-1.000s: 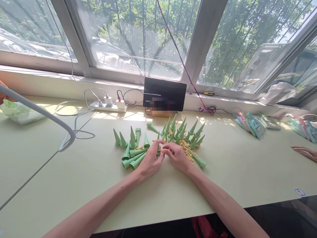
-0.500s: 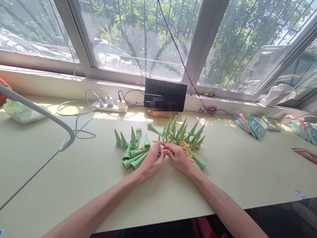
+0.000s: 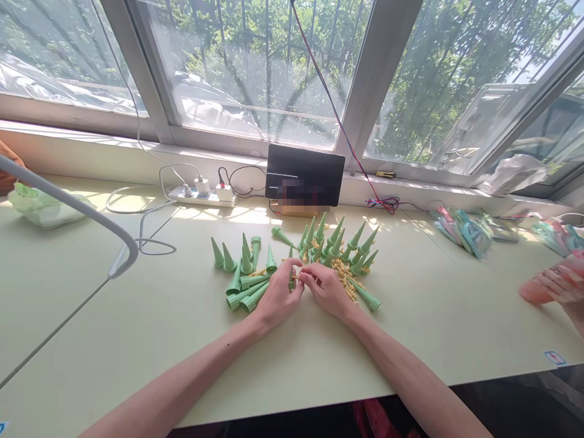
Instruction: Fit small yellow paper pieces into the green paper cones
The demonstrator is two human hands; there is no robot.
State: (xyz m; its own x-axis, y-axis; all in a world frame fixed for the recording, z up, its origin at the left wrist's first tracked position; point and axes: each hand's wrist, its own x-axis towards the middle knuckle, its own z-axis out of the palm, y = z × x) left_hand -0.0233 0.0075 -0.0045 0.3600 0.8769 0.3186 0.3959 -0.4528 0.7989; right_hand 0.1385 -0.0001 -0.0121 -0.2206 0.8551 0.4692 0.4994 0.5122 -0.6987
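Note:
My left hand (image 3: 281,293) curls around a green plastic spike (image 3: 291,281), whose pointed tip rises above the fingers. The fingertips of my right hand (image 3: 329,289) are pinched together on a small yellow piece (image 3: 295,277) against the spike's side; fingers partly hide it. Behind my right hand, several green spikes (image 3: 336,243) stand upright among a pile of small yellow pieces (image 3: 350,287). Left of my left hand, more green spikes (image 3: 246,263) stand, and others (image 3: 255,295) lie on their sides. One loose spike (image 3: 367,295) lies right of my right hand.
A black tablet (image 3: 305,173) leans by the window, with a power strip (image 3: 201,196) and cables to its left. A grey curved bar (image 3: 91,210) crosses the left side. Plastic bags (image 3: 463,231) lie at the right, where another person's hand (image 3: 559,286) holds something pink.
The spike in my left hand now shows more clearly, its tip higher between my hands. My fingers have shifted slightly. At the right, the other person's hand has come in with a pink item.

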